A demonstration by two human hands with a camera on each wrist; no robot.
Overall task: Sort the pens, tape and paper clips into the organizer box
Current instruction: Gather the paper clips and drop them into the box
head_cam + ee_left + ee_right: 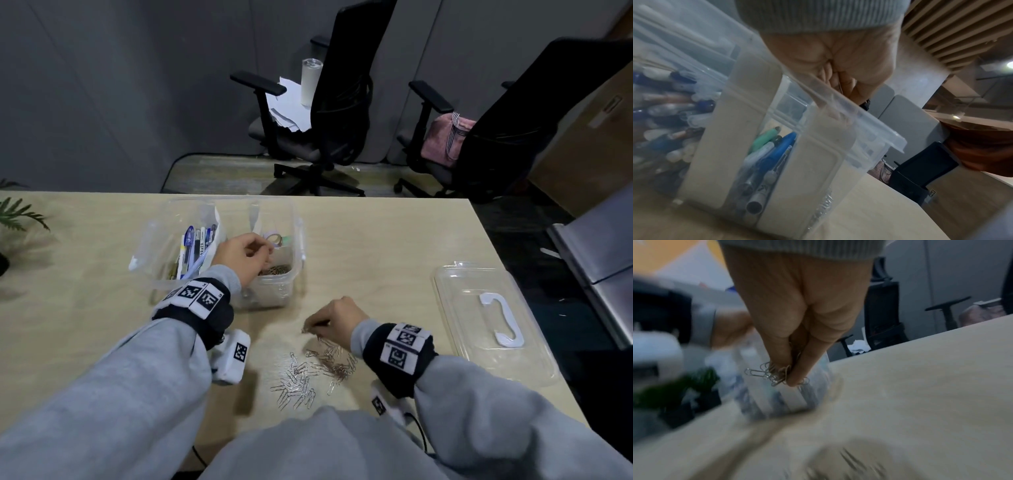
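A clear organizer box [298, 236] stands on the pale table. Its left compartment holds pens [195, 246], the back right one holds tape rolls [275, 238], and the front right one holds paper clips [277, 270]. My left hand [263, 255] hovers over that clip compartment with fingers curled together. In the left wrist view a thin wire clip [840, 86] shows between the fingers of the left hand [842, 91], just above the box rim [869, 123]. My right hand [315, 325] pinches a bunch of clips [758, 371] above the loose clip pile [308, 373].
The box's clear lid [493, 322] with a white handle lies at the table's right edge. A green plant [17, 216] sits at the far left. Two black office chairs [329, 113] stand beyond the table's far edge.
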